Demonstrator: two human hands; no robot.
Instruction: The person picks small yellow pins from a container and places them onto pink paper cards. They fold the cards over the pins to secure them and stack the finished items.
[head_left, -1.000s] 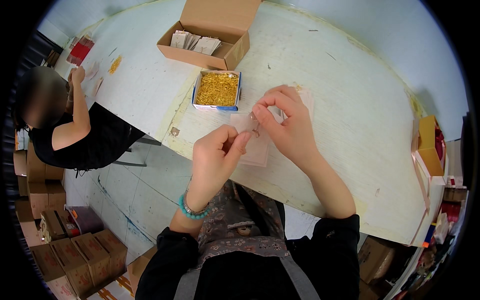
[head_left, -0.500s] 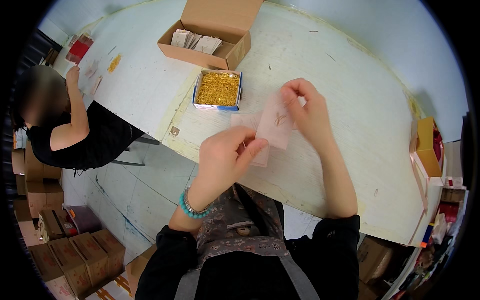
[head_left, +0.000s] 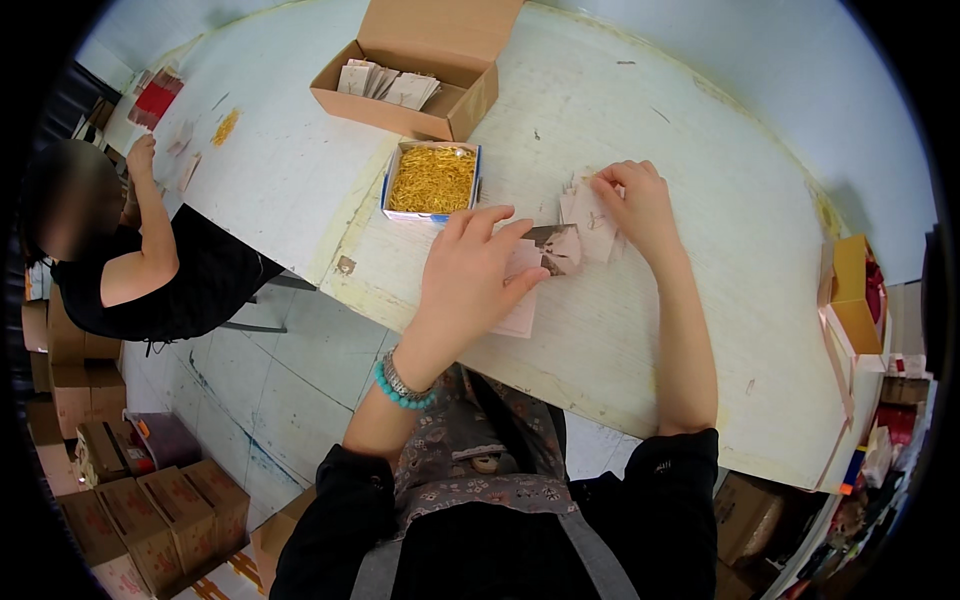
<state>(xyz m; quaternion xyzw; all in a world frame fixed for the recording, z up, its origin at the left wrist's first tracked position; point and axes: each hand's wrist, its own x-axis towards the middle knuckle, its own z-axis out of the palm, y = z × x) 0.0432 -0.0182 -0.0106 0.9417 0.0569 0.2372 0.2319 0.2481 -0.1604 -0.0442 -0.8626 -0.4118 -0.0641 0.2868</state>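
My right hand [head_left: 640, 205] pinches the upper edge of a pale pink card [head_left: 592, 222] that bears a small gold mark. This card lies over other pale pieces on the table. Beside it sits a dark-and-pink printed piece [head_left: 556, 249], partly overlapped. My left hand [head_left: 468, 268] hovers open, fingers spread, above a stack of pale pink cards [head_left: 518, 317], which it partly hides. Just beyond the left fingers stands a small blue-and-white box [head_left: 389, 196] full of thin gold metal pieces [head_left: 432, 180], too small to name.
An open cardboard box [head_left: 455, 125] holding pale cards [head_left: 385, 84] stands farther back. Another person [head_left: 105, 240] sits at the table's left, near a loose gold pile [head_left: 226, 127]. Cartons [head_left: 150, 515] stand on the floor at left. A yellow box [head_left: 856, 290] is at the right.
The pink card has left my left hand and moved right and down onto the other pieces with my right hand. My left hand has opened and lifted. The dark-and-pink piece has come into sight.
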